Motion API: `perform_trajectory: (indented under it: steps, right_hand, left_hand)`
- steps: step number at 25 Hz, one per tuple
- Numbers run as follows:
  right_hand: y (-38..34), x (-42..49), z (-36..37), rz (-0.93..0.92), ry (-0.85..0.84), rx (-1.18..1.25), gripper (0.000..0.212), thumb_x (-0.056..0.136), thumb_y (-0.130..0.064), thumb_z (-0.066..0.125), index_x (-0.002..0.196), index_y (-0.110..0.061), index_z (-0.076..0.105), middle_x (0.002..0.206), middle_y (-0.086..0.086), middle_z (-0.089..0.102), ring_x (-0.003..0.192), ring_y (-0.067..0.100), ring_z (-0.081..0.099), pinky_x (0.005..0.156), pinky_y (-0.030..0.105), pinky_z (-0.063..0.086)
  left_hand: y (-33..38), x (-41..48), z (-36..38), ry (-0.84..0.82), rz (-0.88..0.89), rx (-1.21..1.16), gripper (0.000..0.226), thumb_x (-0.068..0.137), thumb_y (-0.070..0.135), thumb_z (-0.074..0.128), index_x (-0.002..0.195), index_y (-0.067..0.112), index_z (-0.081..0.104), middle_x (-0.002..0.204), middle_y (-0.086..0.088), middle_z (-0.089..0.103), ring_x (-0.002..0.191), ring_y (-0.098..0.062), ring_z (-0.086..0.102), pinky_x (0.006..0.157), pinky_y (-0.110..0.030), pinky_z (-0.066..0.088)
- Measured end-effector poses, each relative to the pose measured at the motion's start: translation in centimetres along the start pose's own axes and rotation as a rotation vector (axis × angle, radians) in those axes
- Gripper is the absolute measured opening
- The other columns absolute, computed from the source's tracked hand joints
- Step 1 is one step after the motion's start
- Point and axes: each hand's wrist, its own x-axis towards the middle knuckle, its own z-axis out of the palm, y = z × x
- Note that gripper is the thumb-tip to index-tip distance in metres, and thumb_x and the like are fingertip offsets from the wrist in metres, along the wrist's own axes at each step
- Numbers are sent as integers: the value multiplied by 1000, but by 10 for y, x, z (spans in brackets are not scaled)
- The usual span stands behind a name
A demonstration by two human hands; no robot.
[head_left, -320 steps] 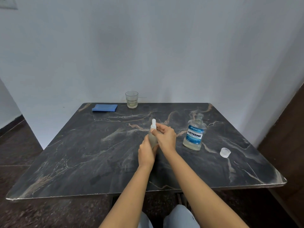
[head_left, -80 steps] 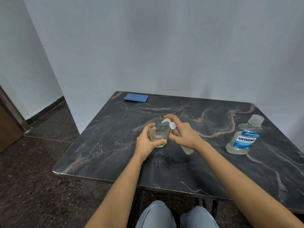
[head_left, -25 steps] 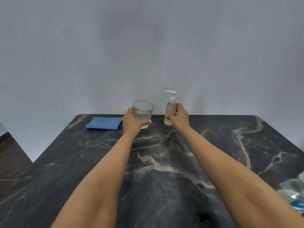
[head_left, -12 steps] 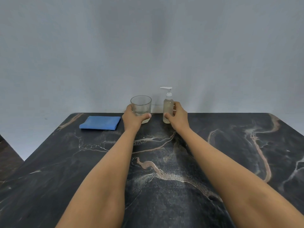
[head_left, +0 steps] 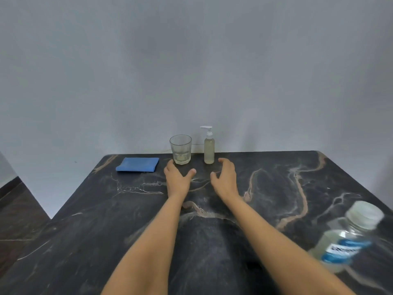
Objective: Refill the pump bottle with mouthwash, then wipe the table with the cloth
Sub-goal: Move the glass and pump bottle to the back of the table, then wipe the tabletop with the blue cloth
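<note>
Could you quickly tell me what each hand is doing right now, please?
Left hand: open, empty, just short of the glass.
Right hand: open, empty, just short of the pump bottle.

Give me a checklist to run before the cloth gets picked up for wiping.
1. Left hand free: ok, open, off the glass.
2. Right hand free: ok, open, off the pump bottle.
3. Pump bottle upright, pump head on: ok.
4. Mouthwash bottle capped: ok, though blurred.
5. Blue cloth in reach: ok, folded left of the glass.
6. Spills on the table: cannot tell.
</note>
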Motion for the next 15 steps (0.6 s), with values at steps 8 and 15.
perform_trajectory:
  steps: [8, 15]
  right_hand:
    - [-5, -148, -69, 103, 74, 76, 40, 86, -7, 61, 124, -8, 48, 126, 7, 47, 112, 18, 51, 88, 15, 34]
    - [14, -234, -132, -43, 224, -61, 45, 82, -12, 67, 122, -11, 48, 121, 3, 47, 112, 16, 46, 99, 33, 42]
  left_hand:
    - [4, -143, -27, -96, 82, 79, 63, 87, 32, 68, 139, 13, 39, 139, -7, 42, 122, -23, 49, 100, -35, 43]
    - [1, -209, -31, -136, 228, 222, 38, 91, 34, 62, 123, 17, 53, 132, -3, 50, 127, -22, 44, 94, -35, 40]
